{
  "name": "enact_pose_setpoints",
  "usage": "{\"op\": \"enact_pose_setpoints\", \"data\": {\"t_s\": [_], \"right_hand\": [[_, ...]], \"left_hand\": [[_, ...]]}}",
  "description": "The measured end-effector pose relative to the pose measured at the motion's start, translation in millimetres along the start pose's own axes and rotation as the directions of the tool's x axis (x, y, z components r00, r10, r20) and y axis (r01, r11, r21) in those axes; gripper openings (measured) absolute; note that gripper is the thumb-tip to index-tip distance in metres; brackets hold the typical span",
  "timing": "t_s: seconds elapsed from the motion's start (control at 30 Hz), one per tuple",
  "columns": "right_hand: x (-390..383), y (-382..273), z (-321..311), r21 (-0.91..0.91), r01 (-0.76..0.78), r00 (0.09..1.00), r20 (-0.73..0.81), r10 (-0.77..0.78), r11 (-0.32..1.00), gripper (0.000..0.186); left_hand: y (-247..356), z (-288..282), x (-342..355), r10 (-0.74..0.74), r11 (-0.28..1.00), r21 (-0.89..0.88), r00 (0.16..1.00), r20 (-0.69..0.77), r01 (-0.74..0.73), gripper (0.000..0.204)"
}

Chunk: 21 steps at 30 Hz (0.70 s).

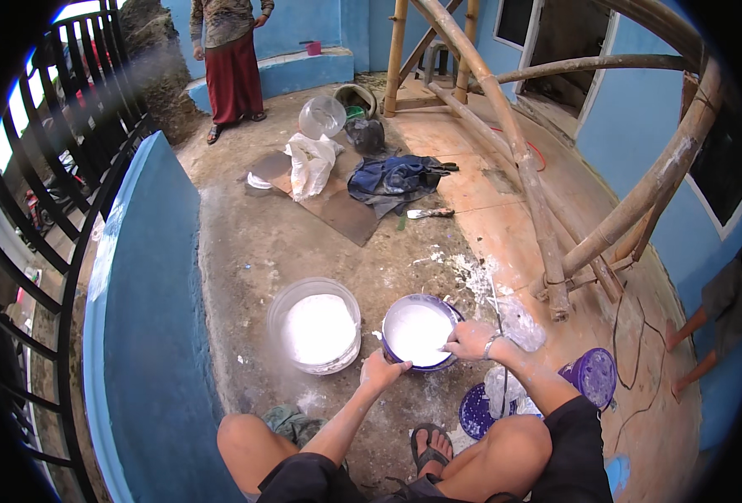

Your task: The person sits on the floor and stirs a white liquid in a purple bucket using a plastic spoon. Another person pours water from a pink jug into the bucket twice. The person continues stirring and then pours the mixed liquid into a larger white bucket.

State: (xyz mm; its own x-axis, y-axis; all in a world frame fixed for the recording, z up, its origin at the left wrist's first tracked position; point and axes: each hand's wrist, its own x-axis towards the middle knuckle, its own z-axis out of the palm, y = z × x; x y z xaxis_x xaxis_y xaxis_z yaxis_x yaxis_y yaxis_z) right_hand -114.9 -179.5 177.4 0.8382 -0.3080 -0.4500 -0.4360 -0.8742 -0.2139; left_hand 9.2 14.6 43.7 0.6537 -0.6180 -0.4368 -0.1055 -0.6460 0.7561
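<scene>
A purple bucket (455,312) filled with white liquid, likely paint (417,329), stands on the ground in front of me. My left hand (383,370) is closed on its near rim, thumb over the edge. At the right side of the rim is my right hand (472,339), fingers bent together with their tips over the white liquid. Whatever it may hold is hidden by the fingers. To the left of the bucket, apart from it, a clear round tub (356,312) holds more white material.
Beside my right leg lie a purple lid (473,412), white plastic (501,387) and a tipped purple container (590,377). Bamboo scaffolding (517,151) rises at right. Dark cloth (396,180) and cardboard (344,216) lie ahead. One person (235,63) stands far left; another's legs (691,352) show right.
</scene>
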Motion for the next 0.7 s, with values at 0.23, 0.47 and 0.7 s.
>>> {"op": "enact_pose_setpoints", "data": {"t_s": [0.23,0.47,0.7], "right_hand": [[-14.6,6.6,-34.0,-0.322,0.015,0.972,-0.216,-0.089,0.947,0.023],[37.9,24.1,25.6,-0.433,0.138,0.948,-0.202,-0.245,0.891,0.018],[42.8,12.6,47.0,-0.182,-0.101,0.995,-0.026,0.098,0.978,0.026]], "left_hand": [[-2.2,3.1,-5.2,0.025,0.999,-0.039,0.999,-0.048,-0.027,0.061],[-20.3,12.9,11.8,0.107,0.991,-0.074,0.993,-0.047,-0.11,0.061],[-16.6,11.0,10.9,0.113,0.993,-0.02,0.992,-0.065,-0.114,0.059]]}}
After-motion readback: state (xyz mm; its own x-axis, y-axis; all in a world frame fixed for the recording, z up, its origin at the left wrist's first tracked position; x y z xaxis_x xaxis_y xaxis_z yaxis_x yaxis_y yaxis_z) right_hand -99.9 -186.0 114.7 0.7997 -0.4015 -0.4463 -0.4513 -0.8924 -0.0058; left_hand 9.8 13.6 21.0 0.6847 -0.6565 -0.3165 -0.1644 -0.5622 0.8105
